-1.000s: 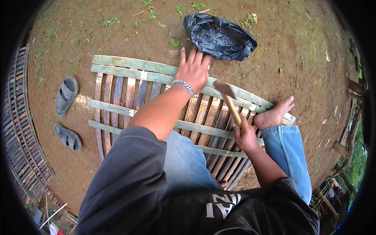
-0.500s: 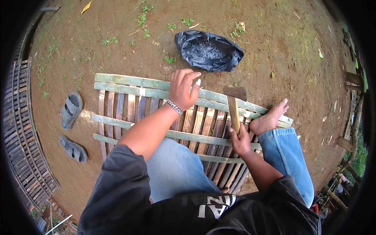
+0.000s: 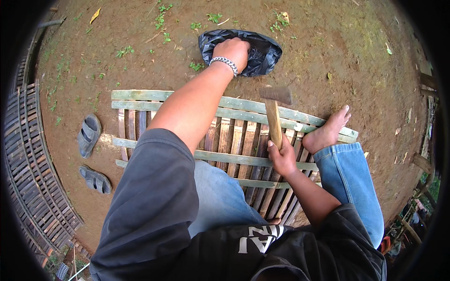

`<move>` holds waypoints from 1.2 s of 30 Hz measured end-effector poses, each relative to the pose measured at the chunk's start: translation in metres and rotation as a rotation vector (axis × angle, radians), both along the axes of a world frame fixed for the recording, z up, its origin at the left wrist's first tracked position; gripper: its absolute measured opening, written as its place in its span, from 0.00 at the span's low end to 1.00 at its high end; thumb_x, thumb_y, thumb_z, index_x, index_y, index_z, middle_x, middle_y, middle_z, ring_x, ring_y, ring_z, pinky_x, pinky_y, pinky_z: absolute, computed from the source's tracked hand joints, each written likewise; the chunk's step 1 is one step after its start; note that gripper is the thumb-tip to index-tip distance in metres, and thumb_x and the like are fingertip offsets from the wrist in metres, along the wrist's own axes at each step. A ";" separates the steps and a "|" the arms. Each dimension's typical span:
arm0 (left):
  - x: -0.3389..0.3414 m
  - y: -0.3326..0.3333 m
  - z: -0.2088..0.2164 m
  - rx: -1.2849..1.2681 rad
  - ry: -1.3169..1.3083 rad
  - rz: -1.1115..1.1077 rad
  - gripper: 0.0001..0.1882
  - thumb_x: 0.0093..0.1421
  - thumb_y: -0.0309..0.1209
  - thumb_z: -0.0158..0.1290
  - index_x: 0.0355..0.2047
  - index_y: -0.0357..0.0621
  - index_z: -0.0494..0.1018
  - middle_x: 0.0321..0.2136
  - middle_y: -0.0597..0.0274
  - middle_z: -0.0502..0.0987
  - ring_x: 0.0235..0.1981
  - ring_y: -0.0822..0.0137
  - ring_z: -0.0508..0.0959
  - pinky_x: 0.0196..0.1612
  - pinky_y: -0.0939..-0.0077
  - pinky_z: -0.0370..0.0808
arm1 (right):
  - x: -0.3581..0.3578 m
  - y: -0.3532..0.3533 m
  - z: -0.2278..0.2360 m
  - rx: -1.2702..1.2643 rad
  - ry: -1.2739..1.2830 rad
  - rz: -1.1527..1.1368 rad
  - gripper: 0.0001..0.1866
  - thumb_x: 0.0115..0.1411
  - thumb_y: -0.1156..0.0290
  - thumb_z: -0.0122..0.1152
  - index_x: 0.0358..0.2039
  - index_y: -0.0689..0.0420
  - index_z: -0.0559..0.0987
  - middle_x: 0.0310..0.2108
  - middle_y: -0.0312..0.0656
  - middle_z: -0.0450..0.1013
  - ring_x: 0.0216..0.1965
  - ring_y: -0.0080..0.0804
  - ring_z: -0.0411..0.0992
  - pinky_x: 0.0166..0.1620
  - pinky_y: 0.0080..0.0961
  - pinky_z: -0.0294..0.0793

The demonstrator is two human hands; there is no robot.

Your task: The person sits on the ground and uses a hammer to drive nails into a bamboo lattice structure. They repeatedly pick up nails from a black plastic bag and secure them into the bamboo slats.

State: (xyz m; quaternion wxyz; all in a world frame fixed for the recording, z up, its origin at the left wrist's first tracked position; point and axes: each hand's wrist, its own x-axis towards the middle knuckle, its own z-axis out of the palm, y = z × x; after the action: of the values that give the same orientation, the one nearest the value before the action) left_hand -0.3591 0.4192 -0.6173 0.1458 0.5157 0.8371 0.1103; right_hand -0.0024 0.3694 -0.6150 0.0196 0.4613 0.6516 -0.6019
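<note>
My left hand (image 3: 231, 53), with a chain bracelet at the wrist, reaches into a black plastic bag (image 3: 268, 65) that lies open on the ground. Thin nails (image 3: 255, 53) show in the bag beside the hand; its fingertips are hidden inside. My right hand (image 3: 284, 158) grips the wooden handle of a hatchet (image 3: 273, 117), whose dark metal head points away from me. Below the hatchet is a slatted bamboo panel (image 3: 229, 157), made of dark upright strips with pale green cross strips. My bare right foot (image 3: 327, 130) rests on the panel's far right end.
A pair of grey sandals, one (image 3: 89, 135) farther and one (image 3: 94, 180) nearer, lies left of the panel. At the far left is another slatted bamboo panel (image 3: 35, 173). Bare brown soil (image 3: 136, 28) with small green weeds surrounds the work. Wooden posts (image 3: 422, 161) stand along the right edge.
My left hand has moved away from above the panel's far edge, forward into the black bag. The right hand keeps its grip on the hatchet, which has barely shifted.
</note>
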 end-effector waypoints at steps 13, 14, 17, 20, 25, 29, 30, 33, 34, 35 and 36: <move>-0.005 -0.011 0.009 0.177 -0.060 -0.040 0.11 0.61 0.39 0.59 0.40 0.52 0.85 0.38 0.56 0.85 0.40 0.50 0.84 0.47 0.55 0.80 | -0.017 0.002 0.016 -0.116 0.040 -0.141 0.15 0.72 0.67 0.57 0.54 0.58 0.69 0.27 0.32 0.69 0.22 0.18 0.66 0.25 0.20 0.68; -0.005 -0.011 0.010 0.190 -0.069 -0.032 0.11 0.61 0.39 0.59 0.40 0.52 0.85 0.37 0.56 0.85 0.39 0.50 0.84 0.47 0.55 0.80 | -0.015 0.002 0.014 -0.121 0.042 -0.146 0.16 0.71 0.67 0.58 0.55 0.58 0.70 0.27 0.31 0.69 0.22 0.17 0.66 0.26 0.20 0.68; -0.005 -0.016 0.012 0.290 -0.097 -0.045 0.10 0.61 0.35 0.61 0.41 0.48 0.84 0.35 0.53 0.86 0.38 0.53 0.85 0.45 0.61 0.81 | -0.012 0.003 0.009 -0.121 0.057 -0.144 0.16 0.71 0.67 0.58 0.55 0.57 0.71 0.27 0.31 0.70 0.23 0.17 0.66 0.26 0.20 0.68; 0.000 -0.020 0.013 0.482 -0.362 0.077 0.12 0.60 0.30 0.63 0.44 0.44 0.81 0.36 0.51 0.86 0.39 0.58 0.87 0.44 0.68 0.82 | -0.013 0.003 0.009 -0.134 0.053 -0.150 0.15 0.71 0.67 0.58 0.55 0.58 0.71 0.26 0.31 0.70 0.23 0.17 0.66 0.26 0.20 0.68; 0.022 -0.071 0.036 0.647 -0.681 0.114 0.10 0.59 0.30 0.65 0.41 0.44 0.82 0.35 0.57 0.87 0.36 0.65 0.87 0.41 0.70 0.82 | -0.012 0.003 0.013 -0.124 0.055 -0.145 0.15 0.71 0.67 0.58 0.54 0.58 0.71 0.26 0.30 0.69 0.23 0.17 0.66 0.26 0.20 0.67; 0.041 -0.135 0.021 0.500 -0.596 0.061 0.06 0.58 0.32 0.66 0.33 0.45 0.84 0.34 0.60 0.86 0.34 0.62 0.85 0.43 0.67 0.78 | -0.012 0.001 0.013 -0.125 0.036 -0.121 0.15 0.71 0.67 0.58 0.54 0.58 0.71 0.26 0.31 0.70 0.23 0.17 0.66 0.27 0.21 0.68; 0.045 -0.149 0.012 0.457 -0.540 0.057 0.06 0.57 0.33 0.67 0.31 0.45 0.84 0.34 0.61 0.86 0.35 0.63 0.84 0.45 0.66 0.77 | -0.011 -0.001 0.012 -0.139 0.028 -0.124 0.15 0.71 0.67 0.58 0.53 0.59 0.72 0.26 0.31 0.70 0.24 0.18 0.67 0.27 0.22 0.68; 0.057 -0.173 -0.011 0.475 -0.374 0.045 0.06 0.55 0.34 0.68 0.29 0.48 0.84 0.31 0.64 0.85 0.36 0.63 0.81 0.50 0.64 0.71 | -0.011 -0.004 0.018 -0.071 -0.042 -0.054 0.15 0.70 0.67 0.59 0.52 0.59 0.73 0.27 0.33 0.71 0.26 0.21 0.69 0.31 0.24 0.70; 0.060 -0.178 -0.018 0.504 -0.317 0.040 0.06 0.54 0.35 0.69 0.29 0.49 0.85 0.30 0.65 0.85 0.36 0.63 0.81 0.51 0.64 0.69 | -0.010 -0.005 0.017 -0.063 -0.048 -0.037 0.16 0.70 0.66 0.60 0.53 0.60 0.73 0.28 0.35 0.73 0.28 0.22 0.70 0.33 0.26 0.71; 0.063 -0.180 -0.021 0.518 -0.295 0.058 0.05 0.54 0.35 0.69 0.28 0.52 0.85 0.28 0.69 0.84 0.36 0.67 0.80 0.52 0.65 0.67 | -0.008 -0.006 0.016 -0.056 -0.054 -0.020 0.16 0.69 0.66 0.60 0.53 0.60 0.73 0.29 0.36 0.74 0.30 0.24 0.71 0.35 0.28 0.72; 0.064 -0.181 -0.025 0.515 -0.279 0.047 0.04 0.54 0.35 0.68 0.27 0.53 0.85 0.28 0.69 0.84 0.36 0.67 0.80 0.51 0.64 0.67 | -0.006 -0.008 0.014 -0.048 -0.061 -0.003 0.17 0.69 0.66 0.60 0.54 0.61 0.73 0.30 0.38 0.75 0.32 0.26 0.72 0.38 0.29 0.74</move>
State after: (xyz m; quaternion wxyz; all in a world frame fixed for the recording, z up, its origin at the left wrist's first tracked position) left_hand -0.2948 0.2377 -0.6418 0.1214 0.4960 0.7651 0.3921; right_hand -0.0083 0.3615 -0.6014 0.0496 0.4797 0.6354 -0.6030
